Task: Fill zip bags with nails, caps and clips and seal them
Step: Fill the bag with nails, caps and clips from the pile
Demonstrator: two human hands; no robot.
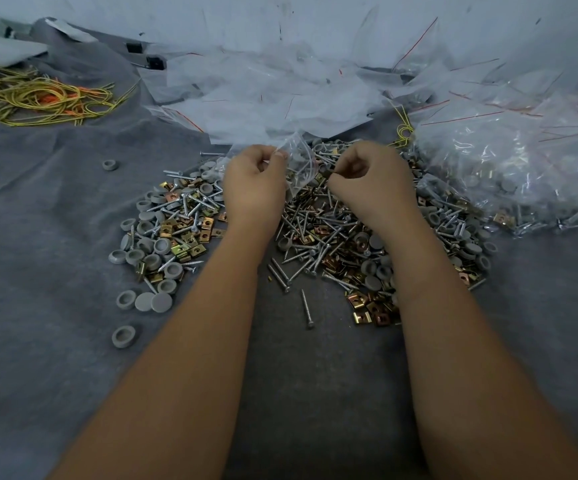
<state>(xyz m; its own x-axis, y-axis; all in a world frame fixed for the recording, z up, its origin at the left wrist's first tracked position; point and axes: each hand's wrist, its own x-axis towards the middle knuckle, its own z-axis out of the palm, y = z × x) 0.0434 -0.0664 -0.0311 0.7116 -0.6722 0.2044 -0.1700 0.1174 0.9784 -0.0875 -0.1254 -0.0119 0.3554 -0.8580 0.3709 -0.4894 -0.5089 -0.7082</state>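
Observation:
My left hand (254, 183) pinches the top edge of a small clear zip bag (299, 164) with a red seal line, held above a heap of hardware. My right hand (367, 178), just right of the bag, has its fingers curled and pinches a small dark piece at its fingertips; I cannot tell what the piece is. Under both hands lies the heap: silver screws (303, 244), grey round caps (149, 251) and brass-coloured square clips (372, 315), all on a grey cloth (38, 237).
Empty zip bags (263, 95) are piled behind the heap. Filled bags (512, 168) lie stacked at the right. Yellow and orange cords (38, 98) lie tangled at the far left. Stray caps (123, 336) and one screw (306, 308) lie apart from the heap.

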